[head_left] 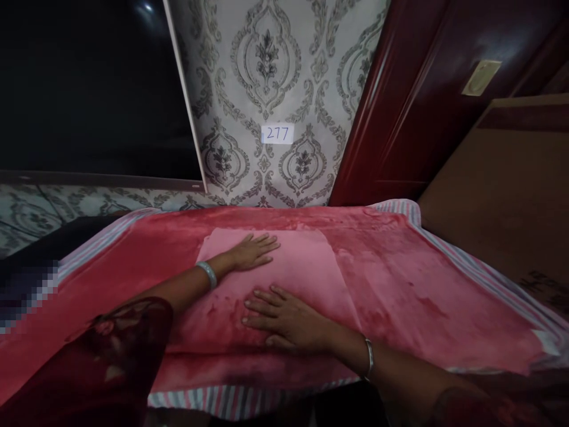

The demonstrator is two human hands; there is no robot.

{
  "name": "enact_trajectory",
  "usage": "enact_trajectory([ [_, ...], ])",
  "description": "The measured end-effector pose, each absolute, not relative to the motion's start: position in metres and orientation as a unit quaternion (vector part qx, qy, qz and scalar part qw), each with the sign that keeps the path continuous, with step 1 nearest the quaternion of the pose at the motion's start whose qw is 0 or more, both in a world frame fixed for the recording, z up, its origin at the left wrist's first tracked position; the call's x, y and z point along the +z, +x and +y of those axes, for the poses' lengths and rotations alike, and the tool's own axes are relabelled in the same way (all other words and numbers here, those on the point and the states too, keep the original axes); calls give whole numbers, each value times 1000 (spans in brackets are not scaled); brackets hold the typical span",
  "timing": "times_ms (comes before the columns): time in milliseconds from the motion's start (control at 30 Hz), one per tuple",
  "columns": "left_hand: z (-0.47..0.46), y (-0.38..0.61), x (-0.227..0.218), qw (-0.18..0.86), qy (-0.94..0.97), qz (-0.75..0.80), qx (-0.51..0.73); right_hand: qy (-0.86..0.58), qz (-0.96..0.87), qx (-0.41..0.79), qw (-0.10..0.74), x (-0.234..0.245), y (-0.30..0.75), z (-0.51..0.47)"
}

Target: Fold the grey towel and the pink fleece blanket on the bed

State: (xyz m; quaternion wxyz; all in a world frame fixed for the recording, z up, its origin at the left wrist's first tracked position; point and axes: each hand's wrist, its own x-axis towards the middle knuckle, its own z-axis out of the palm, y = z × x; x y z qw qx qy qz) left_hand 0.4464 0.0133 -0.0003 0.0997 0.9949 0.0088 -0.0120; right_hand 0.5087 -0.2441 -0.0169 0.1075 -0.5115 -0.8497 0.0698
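Observation:
A lighter pink piece of cloth (302, 255), roughly rectangular, lies flat on a larger red-pink plush cloth (137, 261). My left hand (253, 252) rests palm down on the upper left part of the lighter piece, its fingers stretched out. Lower down and further right, my right hand (288, 320) also lies flat with spread fingers, near the lower part of that piece. Darker brushed patches show in the pile around my right hand. Neither hand grips anything. Whether the lighter piece is separate or part of the larger cloth, I cannot tell.
Striped fabric (222, 400) borders the plush cloth along its edges. Behind stands a patterned wall with a paper label (278, 133) marked 277. A dark screen (89, 89) is at the left; a red-brown door (413, 101) and a large cardboard box (502, 178) are at the right.

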Motion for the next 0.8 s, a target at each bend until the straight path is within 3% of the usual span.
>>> enact_trajectory([
  [400, 43, 452, 10, 94, 982, 160, 22, -523, -836, 104, 129, -17, 511, -250],
  [633, -17, 384, 36, 255, 967, -6, 16, -505, -840, 83, 181, 10, 476, -217],
  [800, -47, 342, 22, 179, 978, -96, -36, -428, -886, 126, 123, -6, 440, -182],
])
